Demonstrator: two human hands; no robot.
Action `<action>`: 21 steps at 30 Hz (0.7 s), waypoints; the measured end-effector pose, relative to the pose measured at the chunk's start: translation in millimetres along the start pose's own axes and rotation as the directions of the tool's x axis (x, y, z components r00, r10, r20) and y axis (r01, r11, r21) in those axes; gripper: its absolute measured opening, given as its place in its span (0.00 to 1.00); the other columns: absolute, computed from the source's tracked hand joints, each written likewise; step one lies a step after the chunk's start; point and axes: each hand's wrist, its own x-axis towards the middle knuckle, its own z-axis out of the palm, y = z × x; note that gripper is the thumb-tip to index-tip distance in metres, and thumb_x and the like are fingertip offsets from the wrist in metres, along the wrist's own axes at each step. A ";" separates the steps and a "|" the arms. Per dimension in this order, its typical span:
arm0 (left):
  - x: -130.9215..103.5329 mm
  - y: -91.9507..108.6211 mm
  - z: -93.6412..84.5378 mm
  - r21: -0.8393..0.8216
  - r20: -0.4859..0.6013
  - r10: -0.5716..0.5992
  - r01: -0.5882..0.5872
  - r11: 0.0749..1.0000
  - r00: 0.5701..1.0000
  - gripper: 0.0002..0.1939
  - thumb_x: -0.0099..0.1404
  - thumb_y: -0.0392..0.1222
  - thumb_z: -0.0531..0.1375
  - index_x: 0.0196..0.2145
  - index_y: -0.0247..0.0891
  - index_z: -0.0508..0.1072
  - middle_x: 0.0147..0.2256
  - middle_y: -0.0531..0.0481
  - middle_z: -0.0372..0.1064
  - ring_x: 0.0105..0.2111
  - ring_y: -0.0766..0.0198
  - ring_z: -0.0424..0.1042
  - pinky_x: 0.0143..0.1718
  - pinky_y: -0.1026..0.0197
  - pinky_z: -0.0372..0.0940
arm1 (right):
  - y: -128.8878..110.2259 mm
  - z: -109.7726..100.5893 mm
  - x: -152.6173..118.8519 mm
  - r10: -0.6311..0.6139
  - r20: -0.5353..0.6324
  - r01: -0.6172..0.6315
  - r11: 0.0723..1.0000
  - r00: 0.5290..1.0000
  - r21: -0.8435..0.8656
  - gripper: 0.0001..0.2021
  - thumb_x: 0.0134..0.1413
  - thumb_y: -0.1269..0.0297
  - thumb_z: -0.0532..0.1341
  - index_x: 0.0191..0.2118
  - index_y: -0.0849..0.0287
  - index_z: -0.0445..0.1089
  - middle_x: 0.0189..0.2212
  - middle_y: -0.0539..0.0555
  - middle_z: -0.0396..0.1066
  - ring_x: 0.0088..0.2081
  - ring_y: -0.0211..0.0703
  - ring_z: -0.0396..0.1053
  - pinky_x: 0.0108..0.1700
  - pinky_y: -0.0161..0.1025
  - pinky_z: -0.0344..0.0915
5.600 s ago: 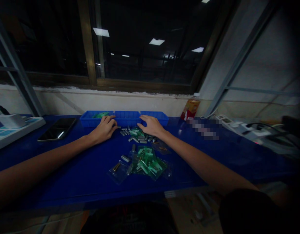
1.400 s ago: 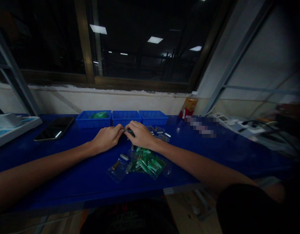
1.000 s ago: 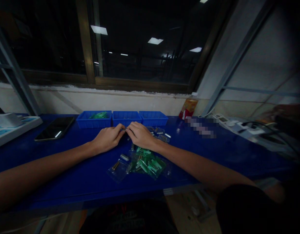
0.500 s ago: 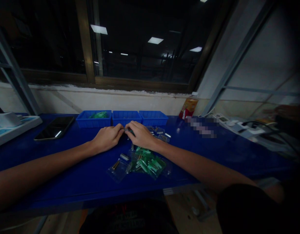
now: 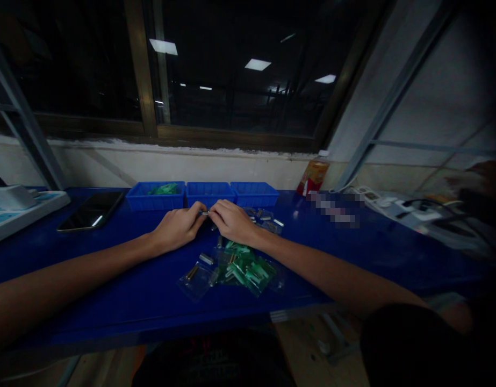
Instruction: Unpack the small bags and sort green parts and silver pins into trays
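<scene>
Pinching a small metal piece (image 5: pixel 205 213) between them over the bench (image 5: pixel 122 290), the left hand (image 5: pixel 175 228) and right hand (image 5: pixel 234 221) seem partway through: green pieces (image 5: pixel 165 189) fill part of one bin (image 5: pixel 155 203), a green pile (image 5: pixel 248 269) lies outside.

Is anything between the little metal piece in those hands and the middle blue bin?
Only the front wall of the middle blue bin; nothing else visible separates it from the small metal piece between the left hand and right hand.
</scene>
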 end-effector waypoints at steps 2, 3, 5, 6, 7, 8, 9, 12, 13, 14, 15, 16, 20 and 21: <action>-0.1 0.3 -0.6 0.014 0.009 -0.009 0.008 1.000 1.000 0.14 0.68 0.46 0.42 0.44 0.38 0.59 0.32 0.47 0.72 0.32 0.56 0.74 0.30 0.60 0.62 | -0.6 -0.6 -0.2 0.005 -0.008 -0.005 0.999 1.000 0.035 0.07 0.59 0.63 0.50 0.34 0.60 0.62 0.31 0.53 0.64 0.35 0.41 0.61 0.40 0.38 0.58; -0.1 0.5 -1.0 0.023 0.014 -0.012 0.011 1.000 1.000 0.14 0.68 0.46 0.41 0.43 0.38 0.59 0.32 0.47 0.72 0.32 0.56 0.74 0.30 0.60 0.62 | -0.8 -0.9 -0.3 0.005 -0.013 -0.004 0.999 1.000 0.047 0.06 0.57 0.63 0.52 0.36 0.60 0.61 0.31 0.53 0.64 0.36 0.41 0.61 0.40 0.38 0.58; 0.0 0.8 -1.7 0.040 0.024 -0.017 0.016 0.999 1.000 0.14 0.69 0.46 0.40 0.42 0.38 0.60 0.31 0.47 0.72 0.31 0.56 0.74 0.29 0.60 0.62 | -1.0 -1.1 -0.5 0.000 -0.019 0.001 0.998 1.000 0.062 0.05 0.55 0.65 0.54 0.37 0.59 0.61 0.32 0.53 0.64 0.37 0.41 0.61 0.40 0.38 0.58; 0.1 1.0 -2.0 0.048 0.026 -0.020 0.018 0.999 0.999 0.15 0.69 0.46 0.40 0.42 0.37 0.60 0.30 0.47 0.72 0.30 0.56 0.74 0.29 0.60 0.62 | -1.0 -1.1 -0.7 -0.002 -0.021 0.004 0.998 1.000 0.064 0.05 0.54 0.66 0.55 0.37 0.59 0.61 0.33 0.53 0.64 0.37 0.41 0.61 0.40 0.38 0.58; 0.2 1.1 -2.2 0.054 0.029 -0.022 0.020 0.998 0.999 0.15 0.69 0.46 0.40 0.42 0.37 0.60 0.30 0.47 0.72 0.30 0.56 0.74 0.28 0.60 0.62 | -0.9 -1.0 -0.8 -0.005 -0.022 0.006 0.998 1.000 0.064 0.04 0.53 0.67 0.55 0.36 0.59 0.60 0.33 0.53 0.64 0.37 0.41 0.61 0.40 0.38 0.58; 0.2 1.3 -2.5 0.057 0.031 -0.022 0.021 0.998 0.999 0.15 0.69 0.46 0.40 0.42 0.37 0.61 0.30 0.47 0.72 0.30 0.56 0.74 0.28 0.60 0.62 | -0.7 -0.9 -1.0 -0.007 -0.022 0.008 0.998 1.000 0.062 0.04 0.53 0.68 0.55 0.36 0.59 0.60 0.33 0.53 0.64 0.37 0.41 0.61 0.40 0.38 0.58; 0.2 1.5 -2.8 0.056 0.031 -0.020 0.018 0.998 0.999 0.15 0.69 0.46 0.40 0.42 0.38 0.61 0.31 0.47 0.72 0.31 0.56 0.74 0.29 0.60 0.62 | -0.6 -0.8 -1.2 -0.008 -0.021 0.009 0.998 1.000 0.059 0.03 0.54 0.68 0.54 0.36 0.58 0.60 0.33 0.53 0.64 0.37 0.41 0.61 0.40 0.38 0.58; 0.0 2.5 -3.8 0.040 0.028 -0.010 0.008 0.999 1.000 0.15 0.69 0.46 0.41 0.43 0.38 0.60 0.32 0.47 0.72 0.31 0.56 0.74 0.29 0.60 0.63 | 0.0 -0.7 -1.7 -0.006 -0.020 0.007 0.999 1.000 0.046 0.03 0.55 0.68 0.53 0.35 0.59 0.61 0.32 0.53 0.63 0.37 0.41 0.61 0.40 0.38 0.58; -0.1 2.9 -4.2 0.033 0.024 -0.007 0.006 0.999 1.000 0.15 0.69 0.47 0.41 0.44 0.38 0.60 0.32 0.47 0.72 0.31 0.56 0.74 0.29 0.60 0.63 | 0.2 -0.7 -1.7 -0.003 -0.021 0.004 0.999 1.000 0.042 0.03 0.56 0.68 0.52 0.36 0.59 0.61 0.32 0.53 0.63 0.37 0.41 0.61 0.40 0.38 0.59; -0.3 3.3 -4.5 0.027 0.021 -0.006 0.005 1.000 1.000 0.15 0.68 0.47 0.41 0.45 0.37 0.59 0.31 0.47 0.72 0.31 0.56 0.74 0.29 0.60 0.63 | 0.3 -0.6 -1.7 0.002 -0.024 -0.001 0.999 1.000 0.039 0.04 0.57 0.67 0.52 0.36 0.59 0.61 0.32 0.54 0.63 0.37 0.41 0.61 0.40 0.38 0.59; -0.5 3.7 -4.7 0.021 0.017 -0.006 0.005 1.000 1.000 0.15 0.68 0.47 0.42 0.45 0.37 0.59 0.31 0.47 0.72 0.31 0.56 0.74 0.29 0.60 0.63 | 0.5 -0.5 -1.6 0.006 -0.025 -0.005 0.999 1.000 0.037 0.05 0.58 0.67 0.51 0.36 0.60 0.61 0.32 0.54 0.63 0.37 0.41 0.62 0.40 0.38 0.59; -0.6 3.9 -4.8 0.016 0.012 -0.006 0.006 1.000 1.000 0.15 0.68 0.47 0.42 0.46 0.37 0.58 0.31 0.47 0.72 0.31 0.56 0.74 0.29 0.60 0.63 | 0.6 -0.4 -1.4 0.007 -0.024 -0.006 0.999 1.000 0.036 0.06 0.59 0.66 0.50 0.35 0.60 0.62 0.32 0.54 0.64 0.37 0.41 0.62 0.40 0.38 0.59; -0.7 3.5 -4.0 0.004 0.000 -0.002 0.002 1.000 1.000 0.14 0.68 0.46 0.43 0.46 0.38 0.58 0.31 0.48 0.72 0.30 0.56 0.74 0.29 0.60 0.62 | 0.9 0.4 -0.9 0.000 -0.019 0.001 1.000 1.000 0.026 0.09 0.60 0.64 0.48 0.35 0.60 0.63 0.31 0.54 0.64 0.37 0.41 0.62 0.41 0.38 0.59; -0.6 3.2 -3.6 0.005 0.001 -0.002 0.002 1.000 1.000 0.14 0.68 0.46 0.43 0.45 0.38 0.58 0.31 0.47 0.72 0.30 0.56 0.74 0.29 0.60 0.63 | 1.0 0.5 -0.8 0.000 -0.018 0.000 1.000 1.000 0.023 0.09 0.60 0.64 0.48 0.35 0.60 0.63 0.31 0.54 0.64 0.36 0.41 0.62 0.41 0.38 0.59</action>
